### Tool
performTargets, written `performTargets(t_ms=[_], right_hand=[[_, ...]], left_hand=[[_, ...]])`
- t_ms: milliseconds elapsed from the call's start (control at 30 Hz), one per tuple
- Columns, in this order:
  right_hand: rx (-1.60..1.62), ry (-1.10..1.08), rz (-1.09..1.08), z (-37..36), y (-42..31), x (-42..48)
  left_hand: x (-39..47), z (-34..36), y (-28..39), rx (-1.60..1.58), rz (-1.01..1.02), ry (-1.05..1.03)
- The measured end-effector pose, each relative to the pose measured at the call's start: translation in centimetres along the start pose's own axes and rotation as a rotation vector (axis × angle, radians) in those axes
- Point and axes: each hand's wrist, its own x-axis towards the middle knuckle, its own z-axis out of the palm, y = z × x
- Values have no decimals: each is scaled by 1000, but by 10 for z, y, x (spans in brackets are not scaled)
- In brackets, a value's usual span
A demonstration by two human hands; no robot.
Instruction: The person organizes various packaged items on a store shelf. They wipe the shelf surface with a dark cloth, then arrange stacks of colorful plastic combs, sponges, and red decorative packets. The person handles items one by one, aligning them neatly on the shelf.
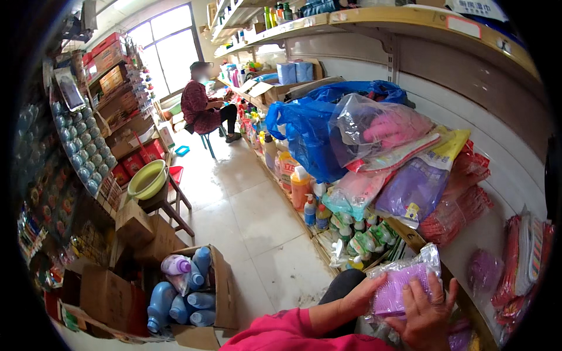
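Observation:
A clear plastic packet with a purple, mesh-textured item (397, 295) inside lies between my hands, above my lap at the shelf's edge. My left hand (363, 295) grips its left side, the thumb on top. Across its right part, the fingers of my right hand (423, 309) are spread over the plastic; whether any finger reaches underneath is hidden. On the shelf past my right hand sits another purple packaged item (484, 268), with red packaged goods (522, 259) farther right. Beyond the packet lie a purple and yellow glove packet (415, 188) and red-wrapped bundles (459, 215).
Blue plastic bags (307, 131) bulge over the shelf, above several bottles (300, 188) on the lower level. An open carton (226, 285) of blue bottles stands at left. A yellow-green basin (149, 180) rests on a wooden stool (175, 210). A person (204, 103) sits farther down the aisle.

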Motion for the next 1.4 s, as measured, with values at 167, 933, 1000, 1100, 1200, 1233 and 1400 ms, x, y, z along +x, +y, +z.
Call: performTargets(t_ms=[167,933,1000,1100,1200,1233,1400], right_hand=[[-119,-78,127,-11,10,2],[-99,-50,-12,0,-8,1],[-78,-64,-49,2,-10,0],[-93,-89,-57,4,-13,0],[-94,-102,94,0,-3,6],[-22,-108,61,2,-4,4],[151,-43,101,7,12,-3]], left_hand=[[1,1,7,-36,12,12],[-3,8,15,-111,79,108],[-3,11,16,-113,77,98],[-2,15,16,-136,63,89],[-1,15,13,-87,60,107],[0,10,12,-38,54,126],[4,12,15,-126,-31,193]])
